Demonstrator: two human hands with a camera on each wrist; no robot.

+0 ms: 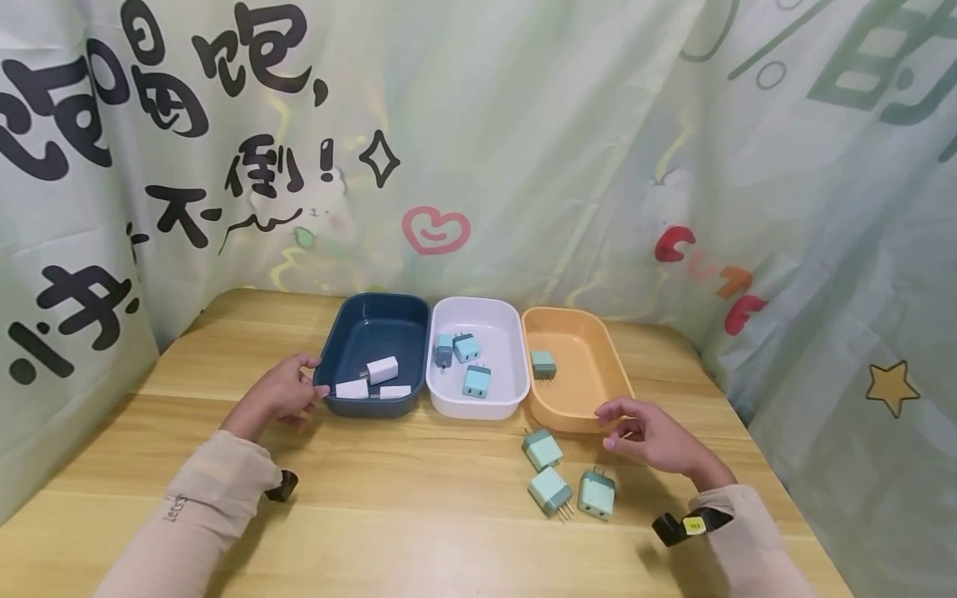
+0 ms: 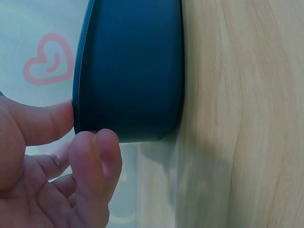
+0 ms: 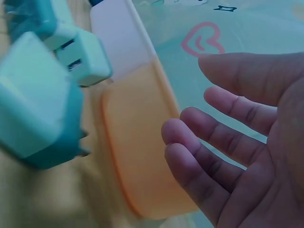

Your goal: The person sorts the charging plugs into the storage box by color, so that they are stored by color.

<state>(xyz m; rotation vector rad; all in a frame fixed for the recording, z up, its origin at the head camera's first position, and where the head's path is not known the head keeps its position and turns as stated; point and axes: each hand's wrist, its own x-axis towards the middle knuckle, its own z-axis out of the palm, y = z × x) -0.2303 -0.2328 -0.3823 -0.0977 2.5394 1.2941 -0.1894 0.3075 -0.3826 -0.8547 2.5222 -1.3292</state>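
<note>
The left hand [image 1: 282, 390] touches the left side of the dark blue bin [image 1: 374, 407]; its thumb [image 2: 52, 123] meets the rim and its fingertips are at the outer wall in the left wrist view. White plug chargers [image 1: 383, 370] lie in this bin. Beside the front right corner of the orange bin [image 1: 591, 349], the right hand [image 1: 650, 436] hovers with loosely bent fingers and nothing in it. One green charger [image 1: 542, 364] lies in the orange bin. Blue chargers [image 1: 476, 381] sit in the white bin [image 1: 478, 409] between them.
Three green chargers, among them one near the right hand [image 1: 596, 495], lie on the wooden table [image 1: 419, 515] before the orange bin. The bins stand side by side. A printed curtain [image 1: 538, 149] hangs behind the table and along its sides.
</note>
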